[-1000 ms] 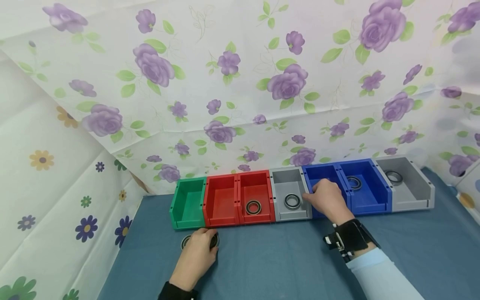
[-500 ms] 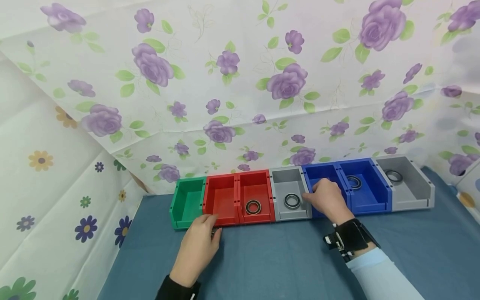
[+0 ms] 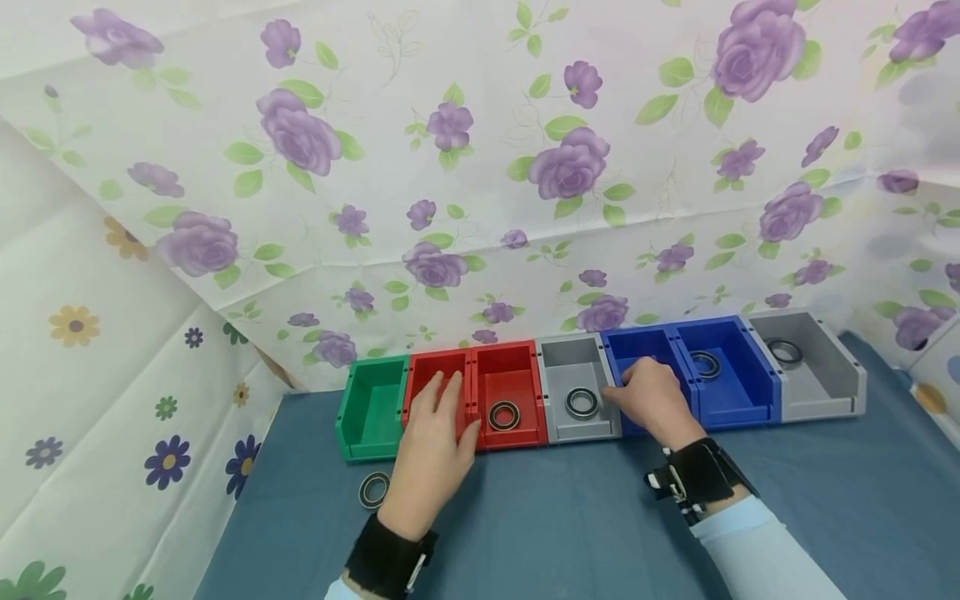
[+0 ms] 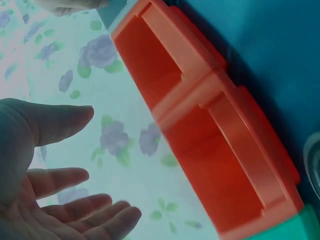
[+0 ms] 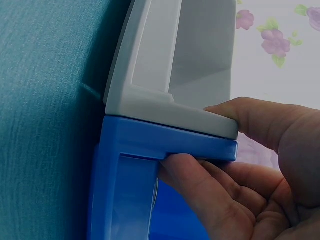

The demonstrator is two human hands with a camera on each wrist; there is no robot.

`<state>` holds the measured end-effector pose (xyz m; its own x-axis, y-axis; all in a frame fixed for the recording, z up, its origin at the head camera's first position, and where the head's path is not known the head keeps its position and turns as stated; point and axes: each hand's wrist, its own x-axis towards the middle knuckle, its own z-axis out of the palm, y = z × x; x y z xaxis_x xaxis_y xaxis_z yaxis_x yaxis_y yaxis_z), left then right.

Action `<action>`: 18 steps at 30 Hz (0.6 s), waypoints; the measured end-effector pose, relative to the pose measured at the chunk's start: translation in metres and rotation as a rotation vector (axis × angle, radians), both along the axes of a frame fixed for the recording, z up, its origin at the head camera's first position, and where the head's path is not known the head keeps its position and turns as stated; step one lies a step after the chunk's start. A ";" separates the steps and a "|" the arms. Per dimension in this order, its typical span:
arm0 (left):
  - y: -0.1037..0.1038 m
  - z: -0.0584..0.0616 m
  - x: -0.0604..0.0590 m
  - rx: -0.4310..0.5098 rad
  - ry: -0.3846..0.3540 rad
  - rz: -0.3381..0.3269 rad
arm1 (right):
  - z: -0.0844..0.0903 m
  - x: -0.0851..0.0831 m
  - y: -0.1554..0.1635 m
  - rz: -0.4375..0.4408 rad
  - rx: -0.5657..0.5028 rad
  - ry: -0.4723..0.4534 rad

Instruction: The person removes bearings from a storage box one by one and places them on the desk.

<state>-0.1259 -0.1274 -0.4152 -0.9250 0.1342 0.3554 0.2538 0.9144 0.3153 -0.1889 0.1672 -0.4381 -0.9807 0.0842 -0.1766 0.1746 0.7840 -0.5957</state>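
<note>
Pinching a boxy grey plastic bin (image 5: 152,45) against a boxy blue plastic bin (image 5: 136,190) with my right hand (image 3: 654,402), I hold my left hand (image 3: 433,457), fingers apart.

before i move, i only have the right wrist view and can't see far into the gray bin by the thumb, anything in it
Observer: Yes, in the head view a dark ring sits in that gray bin, toward its front.
Operator: ok and is the left grip holding anything
Observer: No, the left wrist view shows its thumb and fingers apart with nothing between them.
</note>
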 end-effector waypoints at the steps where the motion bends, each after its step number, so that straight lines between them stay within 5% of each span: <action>1: 0.003 0.000 -0.002 0.006 -0.004 -0.006 | 0.000 0.000 0.000 -0.001 0.001 -0.002; 18: 0.049 -0.021 -0.027 0.013 -0.197 -0.055 | -0.001 0.000 0.000 -0.011 0.006 0.000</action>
<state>-0.1532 -0.0783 -0.4360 -0.9682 0.1831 0.1703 0.2355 0.8964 0.3754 -0.1886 0.1668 -0.4394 -0.9798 0.0960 -0.1756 0.1828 0.7859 -0.5906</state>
